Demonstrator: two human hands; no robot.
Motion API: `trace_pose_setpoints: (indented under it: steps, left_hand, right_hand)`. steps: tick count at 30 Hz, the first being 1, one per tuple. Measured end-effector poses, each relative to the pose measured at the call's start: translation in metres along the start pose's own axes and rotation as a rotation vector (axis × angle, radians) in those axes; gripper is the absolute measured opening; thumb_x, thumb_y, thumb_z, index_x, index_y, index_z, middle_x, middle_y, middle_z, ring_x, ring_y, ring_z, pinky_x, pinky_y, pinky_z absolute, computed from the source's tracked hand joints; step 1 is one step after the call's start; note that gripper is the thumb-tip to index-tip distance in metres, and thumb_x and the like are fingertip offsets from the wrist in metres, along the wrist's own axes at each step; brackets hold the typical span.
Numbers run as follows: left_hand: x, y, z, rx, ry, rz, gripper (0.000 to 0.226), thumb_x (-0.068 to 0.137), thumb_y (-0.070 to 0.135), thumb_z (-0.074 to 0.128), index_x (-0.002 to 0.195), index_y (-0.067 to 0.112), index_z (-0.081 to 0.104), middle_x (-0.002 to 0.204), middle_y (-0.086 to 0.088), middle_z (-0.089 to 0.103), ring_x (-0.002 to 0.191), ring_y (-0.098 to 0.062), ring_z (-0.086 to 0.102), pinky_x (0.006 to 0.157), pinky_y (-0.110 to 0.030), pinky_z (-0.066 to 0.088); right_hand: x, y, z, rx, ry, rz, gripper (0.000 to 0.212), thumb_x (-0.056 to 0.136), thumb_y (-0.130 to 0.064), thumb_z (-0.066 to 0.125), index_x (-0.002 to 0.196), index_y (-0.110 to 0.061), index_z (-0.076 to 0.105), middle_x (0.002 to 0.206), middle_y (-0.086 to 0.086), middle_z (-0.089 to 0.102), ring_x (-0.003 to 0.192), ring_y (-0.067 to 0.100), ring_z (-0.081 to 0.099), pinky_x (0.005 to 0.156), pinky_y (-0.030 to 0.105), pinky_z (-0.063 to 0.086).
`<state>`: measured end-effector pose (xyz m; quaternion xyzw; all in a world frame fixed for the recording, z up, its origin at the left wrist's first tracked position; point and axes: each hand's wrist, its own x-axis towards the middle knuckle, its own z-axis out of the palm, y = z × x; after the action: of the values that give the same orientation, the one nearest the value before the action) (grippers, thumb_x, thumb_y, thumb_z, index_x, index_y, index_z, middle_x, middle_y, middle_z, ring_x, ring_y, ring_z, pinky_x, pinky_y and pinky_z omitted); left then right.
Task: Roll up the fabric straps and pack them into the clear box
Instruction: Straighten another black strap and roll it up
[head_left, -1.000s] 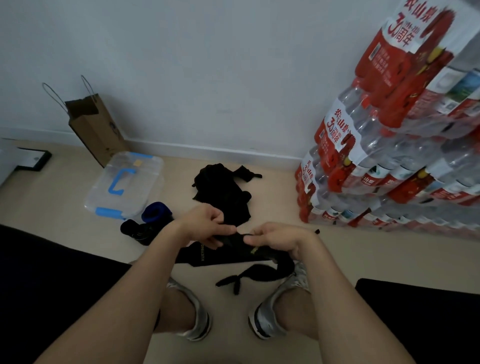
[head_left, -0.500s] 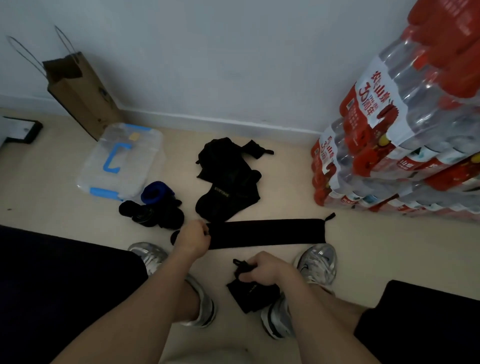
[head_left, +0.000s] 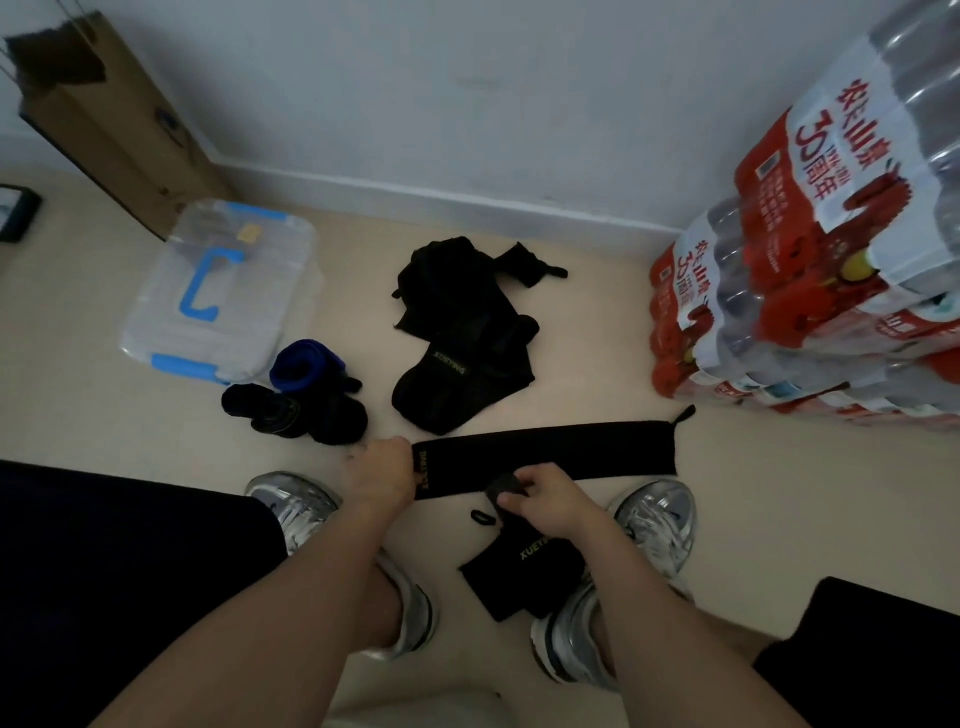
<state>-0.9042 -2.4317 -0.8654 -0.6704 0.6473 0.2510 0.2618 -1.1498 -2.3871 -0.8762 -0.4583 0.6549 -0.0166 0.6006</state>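
Two straps are in hand. The left hand (head_left: 384, 467) curls over the left end of the flat strap (head_left: 561, 451), which lies stretched out on the floor (head_left: 769, 499). The right hand (head_left: 548, 503) pinches the top of a second strap (head_left: 511, 569), which droops beside the right shoe (head_left: 657, 519). The box (head_left: 223, 296) stands lidded at the left rear, with rolls (head_left: 298, 402) just beside it.

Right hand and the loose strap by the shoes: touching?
Touching. Head view: the right hand pinches the upper end of the loose strap between thumb and fingers, no gap. The left hand grips the flat strap instead.
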Motion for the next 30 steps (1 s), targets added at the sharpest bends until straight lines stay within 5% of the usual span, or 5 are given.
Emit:
trace_pose_setpoints:
  steps: [7, 12, 15, 19, 30]
  left_hand:
    - [-0.021, 0.003, -0.046, -0.080, -0.303, 0.288, 0.037, 0.103, 0.016, 0.065, 0.138, 0.010, 0.056, 0.135, -0.013, 0.062, 0.114, -0.027, 0.066, 0.094, -0.036, 0.057]
    - [-0.061, 0.004, -0.105, -0.225, -0.038, 0.440, 0.030, 0.083, 0.028, 0.092, 0.094, 0.028, 0.064, 0.098, 0.002, 0.066, 0.073, -0.013, 0.068, 0.055, -0.024, 0.051]
    - [-0.087, 0.006, -0.140, -0.166, 0.176, 0.515, 0.031, 0.078, 0.043, 0.092, 0.097, 0.034, 0.070, 0.092, 0.012, 0.064, 0.081, -0.011, 0.064, 0.062, -0.025, 0.046]
    - [-0.116, -0.004, -0.177, -0.304, 0.333, 0.493, 0.037, 0.071, 0.051, 0.095, 0.080, 0.026, 0.069, 0.076, 0.008, 0.067, 0.069, -0.011, 0.063, 0.060, -0.033, 0.051]
    - [-0.181, -0.020, -0.285, -1.102, 0.453, 0.523, 0.008, 0.098, 0.010, 0.078, 0.099, 0.002, 0.080, 0.087, -0.019, 0.081, 0.067, -0.020, 0.077, 0.064, -0.029, 0.065]
  right_hand:
    - [-0.022, -0.034, -0.003, 0.073, 0.201, -0.062, 0.010, 0.077, -0.015, 0.075, 0.067, -0.014, 0.079, 0.063, -0.003, 0.075, 0.061, 0.013, 0.072, 0.058, 0.022, 0.056]
    - [-0.058, -0.081, -0.014, 0.313, 0.334, -0.213, 0.014, 0.082, -0.018, 0.065, 0.091, -0.019, 0.076, 0.060, -0.001, 0.070, 0.050, 0.017, 0.066, 0.049, 0.029, 0.051]
    - [-0.077, -0.106, -0.025, 0.244, 0.143, -0.252, 0.039, 0.082, -0.023, 0.068, 0.116, -0.038, 0.076, 0.066, -0.006, 0.074, 0.053, 0.016, 0.066, 0.045, 0.024, 0.047]
    - [-0.103, -0.128, -0.041, 0.103, 0.114, -0.282, 0.021, 0.090, -0.034, 0.071, 0.090, -0.014, 0.077, 0.056, 0.001, 0.066, 0.046, 0.014, 0.058, 0.041, 0.024, 0.042]
    - [-0.189, -0.232, -0.098, -0.005, 0.052, -0.320, 0.025, 0.099, -0.037, 0.066, 0.089, -0.014, 0.067, 0.078, 0.015, 0.080, 0.036, 0.013, 0.041, 0.036, 0.020, 0.033]
